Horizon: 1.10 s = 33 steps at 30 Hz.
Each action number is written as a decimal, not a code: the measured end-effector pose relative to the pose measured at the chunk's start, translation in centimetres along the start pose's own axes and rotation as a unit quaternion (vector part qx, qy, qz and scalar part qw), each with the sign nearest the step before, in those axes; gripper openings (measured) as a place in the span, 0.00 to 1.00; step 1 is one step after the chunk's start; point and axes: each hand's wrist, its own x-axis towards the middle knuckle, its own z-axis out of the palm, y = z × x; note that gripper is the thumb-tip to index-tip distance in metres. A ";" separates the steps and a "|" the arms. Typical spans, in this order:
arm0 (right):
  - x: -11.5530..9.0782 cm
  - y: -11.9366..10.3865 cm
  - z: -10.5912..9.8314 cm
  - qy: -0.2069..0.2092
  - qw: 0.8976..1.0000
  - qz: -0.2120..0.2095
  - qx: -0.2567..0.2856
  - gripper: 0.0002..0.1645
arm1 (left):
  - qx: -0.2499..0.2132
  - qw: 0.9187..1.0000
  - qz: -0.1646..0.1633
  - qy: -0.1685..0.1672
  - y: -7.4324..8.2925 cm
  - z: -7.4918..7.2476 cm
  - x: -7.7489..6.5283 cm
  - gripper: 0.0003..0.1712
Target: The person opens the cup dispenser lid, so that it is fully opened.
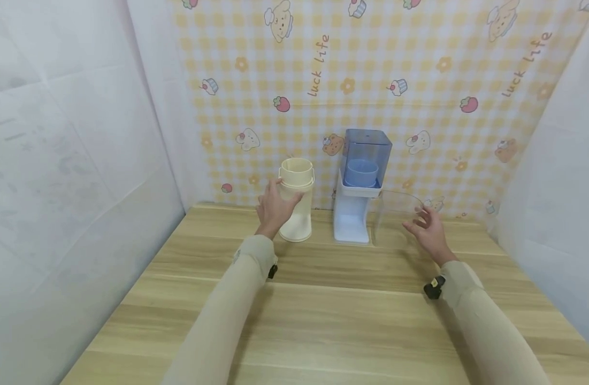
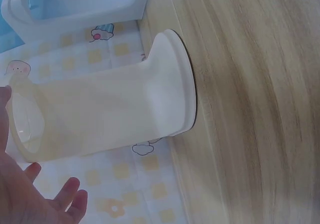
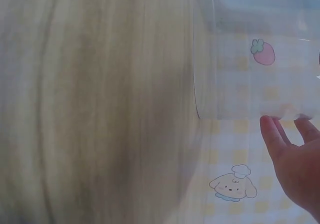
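A cream dispenser-like cylinder (image 1: 297, 214) with a cup-shaped top stands upright on the wooden table. My left hand (image 1: 275, 207) grips it near the upper rim, with the thumb across its front. In the left wrist view some lower fingers (image 2: 66, 194) of this hand are off the surface. To the right, a clear plastic bin (image 3: 235, 54) stands on the table, faint in the head view. My right hand (image 1: 431, 233) is at its right side; the fingertips (image 3: 265, 121) touch the wall and are loosely bent. Part of that hand is out of the right wrist view.
Between the hands stands a white dispenser (image 1: 350, 216) with a transparent blue box (image 1: 367, 140) on top and a blue cup (image 1: 361, 174) inside. A checked, printed cloth (image 1: 352, 64) hangs behind the table (image 1: 337, 331). White sheets (image 1: 73, 176) hang at both sides.
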 end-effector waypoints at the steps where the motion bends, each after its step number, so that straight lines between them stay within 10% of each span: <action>1: 0.1 0.0 0.1 0.002 1.000 0.001 0.003 0.50 | -0.001 1.000 -0.001 -0.001 0.0 0.1 0.1 0.45; 33: 2.7 0.7 -0.3 -0.038 0.997 0.069 -0.008 0.52 | -0.012 1.000 -0.010 -0.016 0.0 0.7 1.1 0.47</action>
